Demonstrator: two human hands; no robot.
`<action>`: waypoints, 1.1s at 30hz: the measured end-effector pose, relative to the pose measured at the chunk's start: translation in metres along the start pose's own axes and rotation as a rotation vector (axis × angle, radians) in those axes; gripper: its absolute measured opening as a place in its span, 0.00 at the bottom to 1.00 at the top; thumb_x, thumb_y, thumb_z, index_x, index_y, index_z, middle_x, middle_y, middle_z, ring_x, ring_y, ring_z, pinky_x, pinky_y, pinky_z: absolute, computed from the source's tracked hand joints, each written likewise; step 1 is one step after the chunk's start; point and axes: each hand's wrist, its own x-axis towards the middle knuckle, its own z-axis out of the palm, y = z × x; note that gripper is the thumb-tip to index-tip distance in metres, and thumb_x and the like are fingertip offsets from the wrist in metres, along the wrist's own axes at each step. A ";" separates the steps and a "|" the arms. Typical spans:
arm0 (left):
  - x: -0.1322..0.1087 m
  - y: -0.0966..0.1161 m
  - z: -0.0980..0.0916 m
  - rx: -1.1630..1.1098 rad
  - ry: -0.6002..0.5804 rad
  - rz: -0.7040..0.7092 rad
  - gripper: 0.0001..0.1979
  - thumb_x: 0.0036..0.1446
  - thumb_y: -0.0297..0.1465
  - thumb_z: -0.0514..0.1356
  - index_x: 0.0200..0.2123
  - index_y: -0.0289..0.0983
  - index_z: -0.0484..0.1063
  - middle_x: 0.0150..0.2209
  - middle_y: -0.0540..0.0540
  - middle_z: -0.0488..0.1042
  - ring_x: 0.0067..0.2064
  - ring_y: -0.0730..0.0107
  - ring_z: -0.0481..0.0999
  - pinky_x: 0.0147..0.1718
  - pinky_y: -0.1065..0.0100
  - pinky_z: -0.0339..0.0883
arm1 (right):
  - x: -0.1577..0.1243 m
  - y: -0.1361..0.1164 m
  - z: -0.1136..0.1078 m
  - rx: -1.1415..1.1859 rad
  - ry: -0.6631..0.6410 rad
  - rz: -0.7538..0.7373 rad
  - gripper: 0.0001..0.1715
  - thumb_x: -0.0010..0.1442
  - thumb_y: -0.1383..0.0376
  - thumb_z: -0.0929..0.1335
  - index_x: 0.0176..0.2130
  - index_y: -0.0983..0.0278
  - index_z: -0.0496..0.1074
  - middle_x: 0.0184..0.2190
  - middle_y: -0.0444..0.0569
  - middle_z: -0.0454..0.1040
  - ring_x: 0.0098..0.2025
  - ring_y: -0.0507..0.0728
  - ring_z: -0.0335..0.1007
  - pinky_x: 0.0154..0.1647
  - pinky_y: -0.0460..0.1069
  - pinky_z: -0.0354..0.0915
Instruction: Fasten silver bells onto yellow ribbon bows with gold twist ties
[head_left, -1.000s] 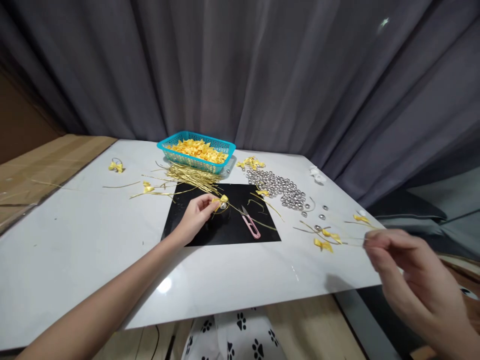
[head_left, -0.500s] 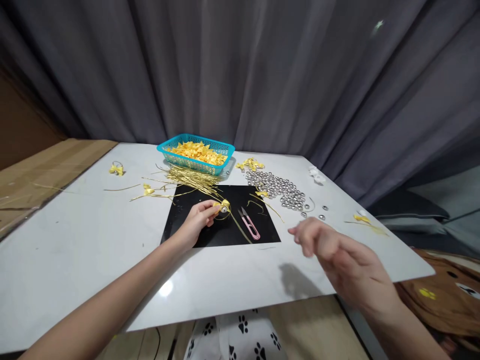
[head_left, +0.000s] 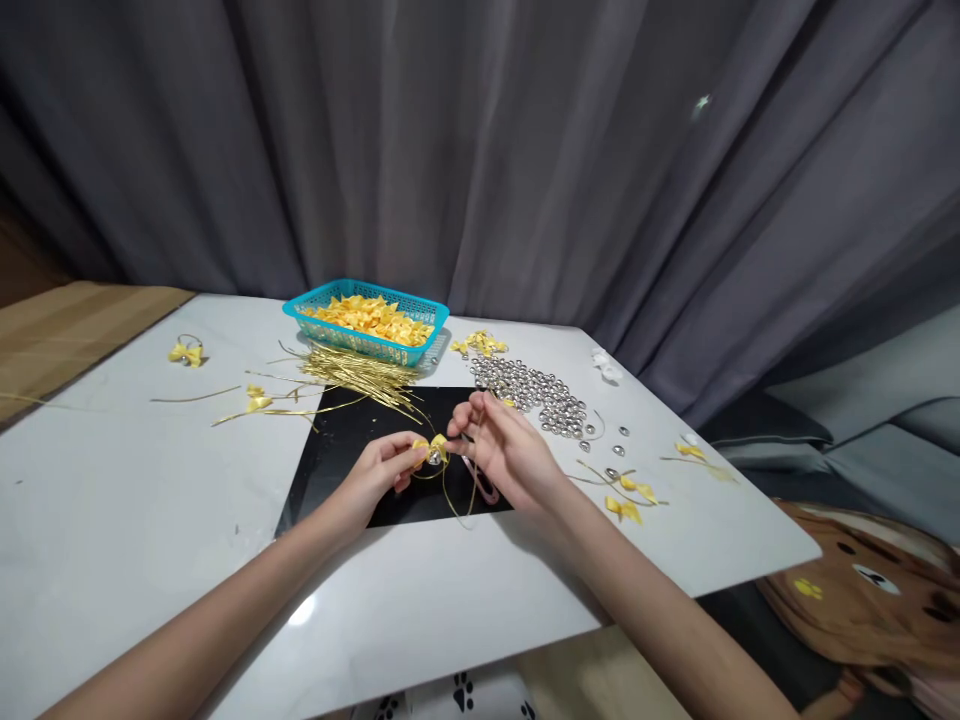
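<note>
A small yellow ribbon bow (head_left: 439, 443) with a silver bell (head_left: 434, 456) and a looped gold cord (head_left: 450, 500) is held just above the black mat (head_left: 337, 480). My left hand (head_left: 382, 465) pinches its left side between thumb and fingers. My right hand (head_left: 510, 450) is closed at the bow's right end, its fingertips touching the ribbon; the exact grip is partly hidden. Under the right hand, pink thread snips (head_left: 489, 492) lie on the mat, mostly covered.
A teal basket (head_left: 442, 312) of yellow bows stands at the back, with gold cords (head_left: 360, 372) heaped before it. Silver bells (head_left: 536, 390) are spread right of the mat. Corded bows (head_left: 626, 510) lie by my right forearm, another (head_left: 186, 352) at far left. A grey curtain (head_left: 390, 150) hangs behind.
My right hand has moved left from the table's right side to the bow. Two yellow bows with cords now lie where it hovered. My left hand still holds its bow.
</note>
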 end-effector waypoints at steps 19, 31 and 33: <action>0.004 -0.008 -0.006 -0.145 0.004 -0.007 0.12 0.42 0.37 0.65 0.24 0.34 0.69 0.21 0.54 0.58 0.21 0.80 0.51 0.20 0.73 0.44 | -0.013 0.042 -0.027 -1.049 -0.035 -0.525 0.13 0.65 0.68 0.55 0.39 0.64 0.66 0.31 0.50 0.69 0.34 0.53 0.67 0.36 0.48 0.65; 0.002 -0.009 -0.001 -0.012 0.007 0.031 0.11 0.44 0.38 0.63 0.23 0.36 0.70 0.19 0.53 0.59 0.21 0.77 0.53 0.19 0.71 0.44 | -0.026 0.044 -0.020 -1.128 -0.026 -0.607 0.06 0.62 0.70 0.61 0.38 0.63 0.68 0.31 0.49 0.75 0.26 0.51 0.68 0.27 0.46 0.65; 0.002 -0.010 -0.001 0.013 -0.005 0.033 0.11 0.45 0.38 0.63 0.23 0.36 0.71 0.20 0.53 0.60 0.21 0.77 0.54 0.19 0.71 0.45 | -0.025 0.043 -0.020 -1.098 -0.020 -0.588 0.06 0.61 0.71 0.61 0.37 0.64 0.67 0.30 0.48 0.73 0.24 0.49 0.66 0.25 0.45 0.63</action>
